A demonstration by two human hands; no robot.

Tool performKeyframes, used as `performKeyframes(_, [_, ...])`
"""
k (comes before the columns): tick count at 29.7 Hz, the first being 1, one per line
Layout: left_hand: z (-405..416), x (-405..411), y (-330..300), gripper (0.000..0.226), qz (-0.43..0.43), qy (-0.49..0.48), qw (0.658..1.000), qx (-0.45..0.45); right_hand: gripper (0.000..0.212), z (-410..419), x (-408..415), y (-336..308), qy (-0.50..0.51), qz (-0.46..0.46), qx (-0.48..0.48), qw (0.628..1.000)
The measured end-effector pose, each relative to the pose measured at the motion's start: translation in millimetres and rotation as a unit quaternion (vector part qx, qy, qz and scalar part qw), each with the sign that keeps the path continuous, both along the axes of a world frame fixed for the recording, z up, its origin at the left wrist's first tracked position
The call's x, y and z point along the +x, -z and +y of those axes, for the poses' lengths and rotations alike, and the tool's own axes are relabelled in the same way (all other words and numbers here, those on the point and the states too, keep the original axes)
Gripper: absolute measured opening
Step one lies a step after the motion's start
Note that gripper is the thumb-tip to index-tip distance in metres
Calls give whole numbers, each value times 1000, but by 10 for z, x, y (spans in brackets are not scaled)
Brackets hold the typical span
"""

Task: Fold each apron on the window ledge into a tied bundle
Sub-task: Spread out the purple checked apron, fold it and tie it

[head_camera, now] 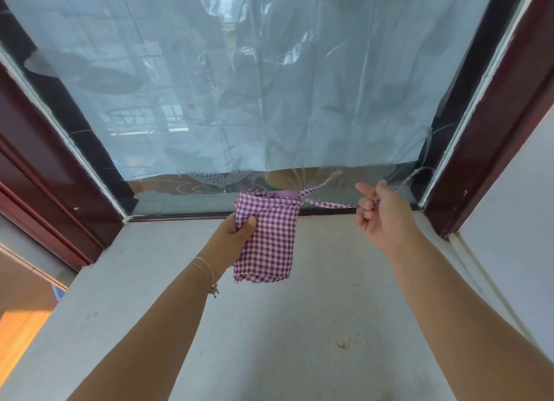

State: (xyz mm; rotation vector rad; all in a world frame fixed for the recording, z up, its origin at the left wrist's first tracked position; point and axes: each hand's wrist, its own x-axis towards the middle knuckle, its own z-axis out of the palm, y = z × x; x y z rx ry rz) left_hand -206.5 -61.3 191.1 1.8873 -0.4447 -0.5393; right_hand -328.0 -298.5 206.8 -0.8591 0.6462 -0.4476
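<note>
A purple-and-white checked apron (271,238), folded into a narrow packet, hangs above the grey window ledge (299,325). My left hand (235,234) grips the packet's left edge near the top. One apron strap (329,204) runs taut from the packet's top right corner to my right hand (380,213), which pinches it with the forefinger held out. A second strap (322,184) lies slack towards the glass.
The window pane (269,85) with pale film stands right behind the apron. Dark red frame posts rise at the left (60,190) and the right (479,160). A white wall (515,220) borders the ledge on the right; orange floor shows lower left.
</note>
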Motion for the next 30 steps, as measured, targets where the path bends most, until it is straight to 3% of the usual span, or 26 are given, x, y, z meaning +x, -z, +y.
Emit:
performKeyframes(2, [-12,19,-14,19,-16,-2,1000,-1,38,-65,-47,63,-34,47,-27,998])
performKeyframes(4, [-20,37,-50,21,-40,2,999,2,33,-136,-94,131,-124,147,-158,968])
performKeyframes(5, [-16,43,-66,22,-53,3,999,4,33,-163,-112,165,-183,234,-270,916])
performKeyframes(7, [-26,52,-103,21,-73,5,997,2,41,-192,-128,239,-246,375,-481,753])
performKeyframes(8, [-31,54,-117,20,-81,8,997,3,45,-171,-118,254,-215,396,-548,704])
performKeyframes(9, [-48,47,-135,20,-92,15,996,9,46,-93,-130,198,-154,372,-596,695])
performKeyframes(11, [-100,20,-170,22,-120,42,991,29,50,88,-135,67,-72,237,-612,751])
performKeyframes(12, [-132,0,-176,23,-130,54,989,35,58,186,-117,-16,-107,185,-592,777])
performKeyframes(15, [-216,-80,-187,29,-138,66,988,30,77,475,-20,-107,-275,156,-564,762])
performKeyframes(17, [-293,-129,-187,39,-120,44,992,3,76,547,51,-21,-255,143,-524,800])
performKeyframes(19, [-359,-172,-203,43,-73,26,997,-7,60,579,113,39,-182,127,-484,846])
performKeyframes(22, [-369,-165,-217,53,81,84,993,-10,34,542,166,98,-89,133,-492,856])
performKeyframes(24, [-311,-123,-196,69,150,105,983,-21,32,493,193,139,-50,140,-484,863])
performKeyframes(26, [-307,-116,-159,66,112,99,988,25,37,496,215,181,-47,152,-482,861])
performKeyframes(30, [-442,-102,-76,39,-25,9,996,90,53,474,253,227,-107,201,-483,845])
